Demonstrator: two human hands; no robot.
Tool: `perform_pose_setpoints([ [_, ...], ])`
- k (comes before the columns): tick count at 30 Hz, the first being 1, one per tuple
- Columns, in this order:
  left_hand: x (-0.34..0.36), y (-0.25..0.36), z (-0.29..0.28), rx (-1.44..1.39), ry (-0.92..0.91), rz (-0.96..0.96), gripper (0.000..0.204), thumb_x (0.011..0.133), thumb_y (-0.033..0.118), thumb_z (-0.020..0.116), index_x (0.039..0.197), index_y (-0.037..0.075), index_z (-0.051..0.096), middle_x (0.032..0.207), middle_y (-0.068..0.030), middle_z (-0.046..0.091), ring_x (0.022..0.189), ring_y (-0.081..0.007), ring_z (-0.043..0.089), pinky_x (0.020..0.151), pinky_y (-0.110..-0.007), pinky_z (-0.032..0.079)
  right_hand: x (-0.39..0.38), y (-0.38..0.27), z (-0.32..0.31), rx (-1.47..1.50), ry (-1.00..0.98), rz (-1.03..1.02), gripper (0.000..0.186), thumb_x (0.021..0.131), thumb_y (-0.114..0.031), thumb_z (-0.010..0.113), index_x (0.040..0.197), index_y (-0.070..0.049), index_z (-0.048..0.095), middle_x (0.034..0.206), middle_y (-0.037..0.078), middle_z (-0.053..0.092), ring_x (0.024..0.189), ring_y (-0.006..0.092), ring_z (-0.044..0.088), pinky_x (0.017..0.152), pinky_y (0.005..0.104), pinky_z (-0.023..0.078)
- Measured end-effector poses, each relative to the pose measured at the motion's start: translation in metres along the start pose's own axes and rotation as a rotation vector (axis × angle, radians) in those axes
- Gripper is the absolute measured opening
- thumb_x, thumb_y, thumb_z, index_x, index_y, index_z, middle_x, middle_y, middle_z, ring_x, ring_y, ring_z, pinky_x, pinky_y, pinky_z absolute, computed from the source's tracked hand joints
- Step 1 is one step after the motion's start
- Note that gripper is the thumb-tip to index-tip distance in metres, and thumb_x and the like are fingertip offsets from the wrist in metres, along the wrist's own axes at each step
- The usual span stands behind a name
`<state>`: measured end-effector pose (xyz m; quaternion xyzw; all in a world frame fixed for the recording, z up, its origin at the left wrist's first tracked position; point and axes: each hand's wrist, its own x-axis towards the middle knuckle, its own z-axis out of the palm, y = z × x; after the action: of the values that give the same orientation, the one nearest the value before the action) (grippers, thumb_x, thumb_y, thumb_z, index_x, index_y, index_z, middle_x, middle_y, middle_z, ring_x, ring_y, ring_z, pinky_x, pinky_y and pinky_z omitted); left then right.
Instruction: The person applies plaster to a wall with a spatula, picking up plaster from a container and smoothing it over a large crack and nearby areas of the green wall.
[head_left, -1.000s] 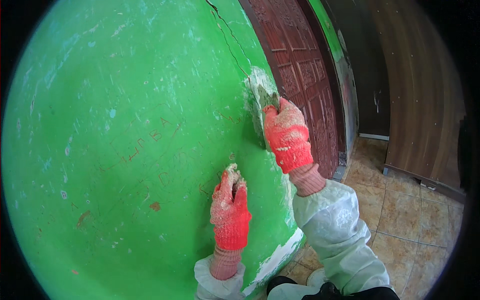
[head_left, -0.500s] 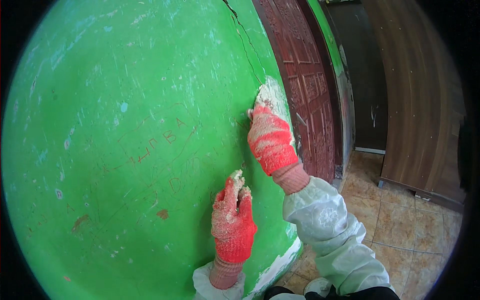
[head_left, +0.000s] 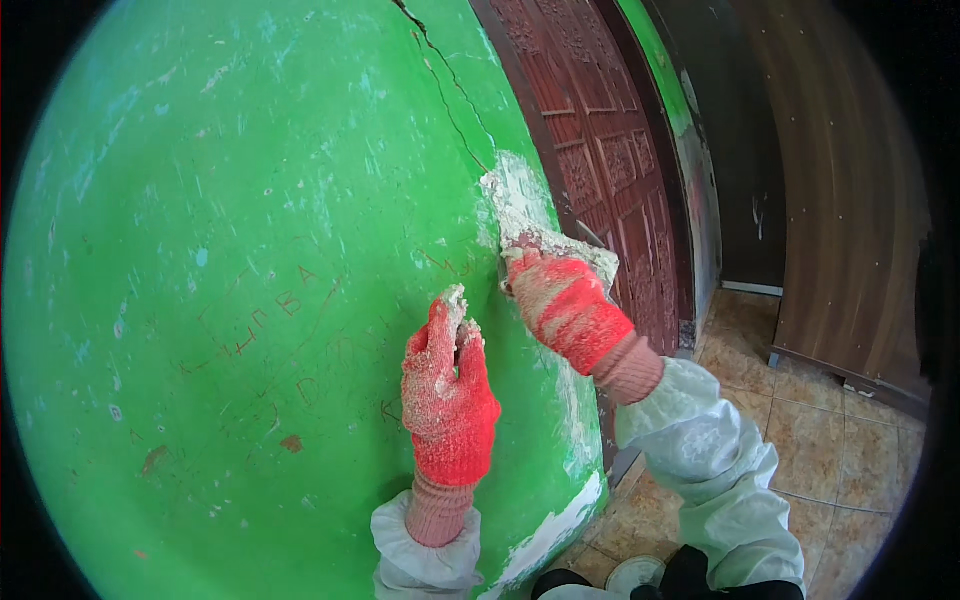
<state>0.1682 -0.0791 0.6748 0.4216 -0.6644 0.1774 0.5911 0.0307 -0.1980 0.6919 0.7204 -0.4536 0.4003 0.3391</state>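
Note:
My right hand (head_left: 570, 305), in a red knitted glove crusted with pale dust, grips a putty knife (head_left: 590, 255). Its broad blade is coated with lumpy off-white putty and lies by the wall's edge, just below a fresh white patch (head_left: 520, 190). The handle is mostly hidden by my fingers. My left hand (head_left: 448, 400), gloved the same way, is raised lower and to the left in front of the green wall (head_left: 240, 300). Its fingers curl forward, with clumps of putty (head_left: 455, 298) at the tips; whatever lies in its palm is hidden.
A dark crack (head_left: 445, 70) runs down the wall to the patch. Right of the wall's edge stands a carved reddish-brown door (head_left: 600, 130). Farther right is a brown wooden panel (head_left: 850, 200) above a tiled floor (head_left: 810, 440). More white filler (head_left: 555, 525) lines the wall's lower edge.
My right hand has moved down and right from the patch, turning so the putty-covered blade shows. My left hand sits slightly higher and farther left in the picture. The view has shifted a little.

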Motion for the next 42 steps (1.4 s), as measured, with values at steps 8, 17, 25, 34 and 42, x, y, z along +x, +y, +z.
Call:
perform_pose_setpoints([
  [8,-0.013,0.002,-0.009,0.095,-0.001,-0.046,0.033,0.090,0.008,0.051,0.122,0.002,0.051,0.112,-0.0168,0.058,0.099,-0.0284,0.055,0.085,-0.035,0.044,0.026,0.017,-0.036,0.396,0.362,0.125,0.027,0.082,-0.007,0.049,0.107,-0.011,0.058,0.094,0.012,0.064,0.080,0.0316,0.063,0.068,0.0422,0.050],
  [17,-0.008,-0.004,-0.004,0.245,-0.015,0.103,0.032,0.088,0.006,0.053,0.120,0.003,0.053,0.114,-0.0141,0.060,0.097,-0.0307,0.056,0.086,-0.037,0.043,0.012,0.017,-0.019,-0.007,-0.148,-0.005,0.020,0.081,-0.013,0.050,0.099,-0.010,0.057,0.094,0.012,0.063,0.082,0.0317,0.063,0.067,0.0408,0.050],
  [25,-0.008,-0.001,-0.003,0.231,-0.022,0.119,0.033,0.087,0.005,0.054,0.120,0.002,0.053,0.110,-0.0154,0.060,0.098,-0.0320,0.056,0.085,-0.038,0.044,0.024,0.031,-0.025,0.327,0.368,0.017,0.024,0.086,-0.024,0.045,0.100,-0.009,0.058,0.098,0.009,0.063,0.087,0.0278,0.063,0.072,0.0401,0.051],
  [34,0.006,-0.007,0.000,0.331,-0.024,0.232,0.034,0.087,0.004,0.054,0.121,0.003,0.053,0.112,-0.0166,0.059,0.099,-0.0325,0.055,0.086,-0.039,0.044,0.003,0.045,-0.054,0.283,-0.143,-0.034,0.025,0.085,-0.015,0.045,0.106,-0.009,0.057,0.104,0.011,0.062,0.094,0.0286,0.061,0.078,0.0389,0.049],
  [42,0.011,-0.003,0.012,0.382,-0.010,0.292,0.036,0.085,0.003,0.056,0.121,0.005,0.054,0.111,-0.0155,0.059,0.099,-0.0318,0.055,0.087,-0.039,0.044,0.024,0.053,-0.028,0.033,-0.086,-0.118,0.020,0.084,-0.016,0.047,0.101,-0.009,0.054,0.102,0.008,0.061,0.095,0.0290,0.061,0.079,0.0396,0.050],
])
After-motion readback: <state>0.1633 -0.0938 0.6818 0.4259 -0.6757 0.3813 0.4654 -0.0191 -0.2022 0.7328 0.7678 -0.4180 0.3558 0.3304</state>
